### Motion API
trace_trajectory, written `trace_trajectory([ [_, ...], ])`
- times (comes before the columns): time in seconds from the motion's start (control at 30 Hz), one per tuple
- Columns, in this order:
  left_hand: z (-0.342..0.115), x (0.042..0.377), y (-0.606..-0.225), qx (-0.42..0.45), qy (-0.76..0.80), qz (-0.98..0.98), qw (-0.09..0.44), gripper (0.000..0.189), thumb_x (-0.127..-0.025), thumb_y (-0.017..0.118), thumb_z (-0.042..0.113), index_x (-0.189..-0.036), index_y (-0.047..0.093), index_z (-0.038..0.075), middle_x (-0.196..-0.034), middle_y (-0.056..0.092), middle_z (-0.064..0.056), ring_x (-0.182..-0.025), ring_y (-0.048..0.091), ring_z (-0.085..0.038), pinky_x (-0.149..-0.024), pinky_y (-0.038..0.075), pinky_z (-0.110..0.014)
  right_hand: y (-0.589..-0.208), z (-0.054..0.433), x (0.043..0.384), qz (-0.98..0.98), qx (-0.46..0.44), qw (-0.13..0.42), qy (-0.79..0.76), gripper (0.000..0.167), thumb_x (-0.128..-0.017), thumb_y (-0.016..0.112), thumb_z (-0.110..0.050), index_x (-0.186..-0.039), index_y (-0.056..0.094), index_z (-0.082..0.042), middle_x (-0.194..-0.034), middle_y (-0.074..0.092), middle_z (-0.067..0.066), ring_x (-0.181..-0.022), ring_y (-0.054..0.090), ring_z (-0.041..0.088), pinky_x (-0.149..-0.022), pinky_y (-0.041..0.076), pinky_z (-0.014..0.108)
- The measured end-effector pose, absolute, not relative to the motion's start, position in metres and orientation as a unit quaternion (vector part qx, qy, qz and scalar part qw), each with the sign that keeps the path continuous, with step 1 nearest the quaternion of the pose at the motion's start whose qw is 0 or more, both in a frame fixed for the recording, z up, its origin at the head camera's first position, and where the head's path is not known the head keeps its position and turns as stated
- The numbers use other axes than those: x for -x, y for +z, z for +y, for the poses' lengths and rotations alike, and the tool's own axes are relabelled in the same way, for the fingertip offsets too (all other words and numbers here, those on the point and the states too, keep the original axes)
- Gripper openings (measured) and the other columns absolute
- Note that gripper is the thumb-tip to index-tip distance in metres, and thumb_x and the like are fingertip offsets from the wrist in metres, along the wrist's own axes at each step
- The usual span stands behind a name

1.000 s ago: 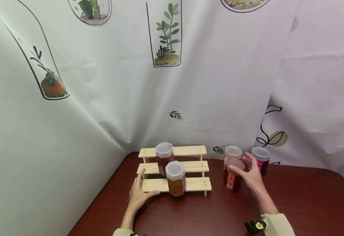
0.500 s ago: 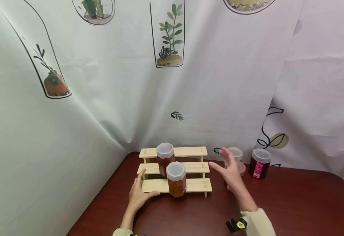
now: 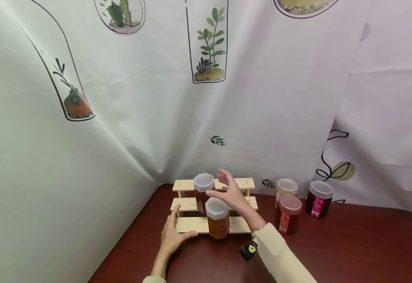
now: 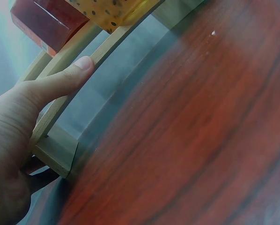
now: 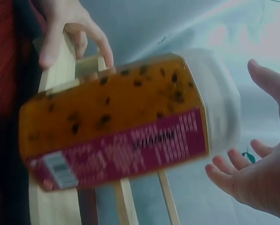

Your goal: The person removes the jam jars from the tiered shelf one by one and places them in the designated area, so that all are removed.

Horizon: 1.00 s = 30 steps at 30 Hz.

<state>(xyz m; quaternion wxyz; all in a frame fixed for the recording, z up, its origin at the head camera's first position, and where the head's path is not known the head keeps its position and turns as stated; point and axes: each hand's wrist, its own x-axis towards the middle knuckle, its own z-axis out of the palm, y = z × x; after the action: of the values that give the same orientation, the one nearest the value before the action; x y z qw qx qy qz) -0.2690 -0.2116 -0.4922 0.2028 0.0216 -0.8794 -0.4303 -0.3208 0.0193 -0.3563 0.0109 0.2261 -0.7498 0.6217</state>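
free: tabletop (image 3: 372, 251), bottom-right corner | in way: amber jar (image 3: 218, 227) on rack (image 3: 192, 225), lower centre; red-lidded jar (image 3: 289, 216), lower right

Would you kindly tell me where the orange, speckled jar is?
In the head view, the orange speckled jar stands on the lowest step of the wooden stand, right of the left hand and in front of a red jar.

Head view: back jar (image 3: 287, 184) partly hidden by the red-lidded jar (image 3: 289, 214); contents can't be made out. Print on the pink label (image 3: 317, 206) too small to read. Right hand (image 3: 230, 195) covers part of the wooden stand (image 3: 192, 225).
Left wrist view: amber jar (image 4: 113, 13) and dark red jar (image 4: 50, 21) cut by top edge; left hand (image 4: 13, 119) cut at left.
Right wrist view: amber jar's purple label (image 5: 121, 152) blurred, lettering unreadable; right hand runs off right edge.
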Motion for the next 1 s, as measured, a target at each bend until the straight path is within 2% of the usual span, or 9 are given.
trace_trajectory([
  [0.27,-0.21,0.271,-0.491,-0.023,-0.425,-0.88,0.21,0.113,-0.053,0.094,0.042,-0.149,0.036,0.028,-0.132,0.055,-0.016,-0.122,0.053,-0.042,-0.095,0.042,-0.063,-0.351,0.0,0.33,-0.754,-0.211,-0.016,0.622,0.089,-0.082,0.077,-0.024,-0.152,0.026,-0.006,-0.152,0.035,0.024,-0.14,0.036,0.045,-0.11,0.036,0.057],
  [0.4,-0.21,0.271,-0.491,-0.022,-0.428,-0.88,0.204,0.113,-0.054,0.094,0.043,-0.15,0.036,0.028,-0.133,0.054,-0.017,-0.123,0.053,-0.043,-0.095,0.042,-0.064,-0.354,-0.004,0.337,-0.758,-0.199,-0.027,0.621,0.083,-0.082,0.076,-0.022,-0.15,0.031,-0.006,-0.149,0.039,0.024,-0.136,0.042,0.043,-0.107,0.04,0.055],
  [0.6,-0.212,0.271,-0.494,-0.024,-0.422,-0.881,0.213,0.113,-0.053,0.094,0.042,-0.149,0.036,0.027,-0.131,0.056,-0.016,-0.122,0.054,-0.042,-0.094,0.042,-0.063,-0.363,-0.005,0.345,-0.754,-0.17,-0.076,0.63,0.073,-0.084,0.076,-0.025,-0.146,0.041,-0.01,-0.143,0.05,0.019,-0.13,0.051,0.037,-0.1,0.045,0.048],
  [0.7,-0.212,0.271,-0.495,-0.023,-0.42,-0.882,0.212,0.114,-0.053,0.094,0.043,-0.149,0.036,0.028,-0.131,0.056,-0.016,-0.121,0.055,-0.042,-0.093,0.043,-0.063,-0.369,-0.004,0.348,-0.753,-0.162,-0.095,0.631,0.072,-0.084,0.076,-0.024,-0.146,0.042,-0.012,-0.14,0.053,0.017,-0.125,0.055,0.034,-0.093,0.047,0.042],
  [0.83,-0.211,0.271,-0.496,-0.021,-0.424,-0.881,0.208,0.114,-0.053,0.094,0.044,-0.15,0.036,0.029,-0.133,0.055,-0.016,-0.122,0.054,-0.042,-0.094,0.043,-0.062,-0.374,-0.003,0.35,-0.749,-0.163,-0.099,0.634,0.07,-0.084,0.076,-0.022,-0.145,0.043,-0.015,-0.135,0.057,0.016,-0.116,0.058,0.028,-0.085,0.047,0.036],
  [1.0,-0.211,0.272,-0.495,-0.023,-0.428,-0.88,0.207,0.114,-0.053,0.094,0.043,-0.15,0.035,0.029,-0.134,0.054,-0.016,-0.124,0.053,-0.042,-0.096,0.042,-0.063,-0.373,-0.002,0.353,-0.748,-0.183,-0.106,0.629,0.07,-0.084,0.075,-0.022,-0.146,0.043,-0.018,-0.133,0.059,0.015,-0.115,0.057,0.026,-0.083,0.045,0.033],
])
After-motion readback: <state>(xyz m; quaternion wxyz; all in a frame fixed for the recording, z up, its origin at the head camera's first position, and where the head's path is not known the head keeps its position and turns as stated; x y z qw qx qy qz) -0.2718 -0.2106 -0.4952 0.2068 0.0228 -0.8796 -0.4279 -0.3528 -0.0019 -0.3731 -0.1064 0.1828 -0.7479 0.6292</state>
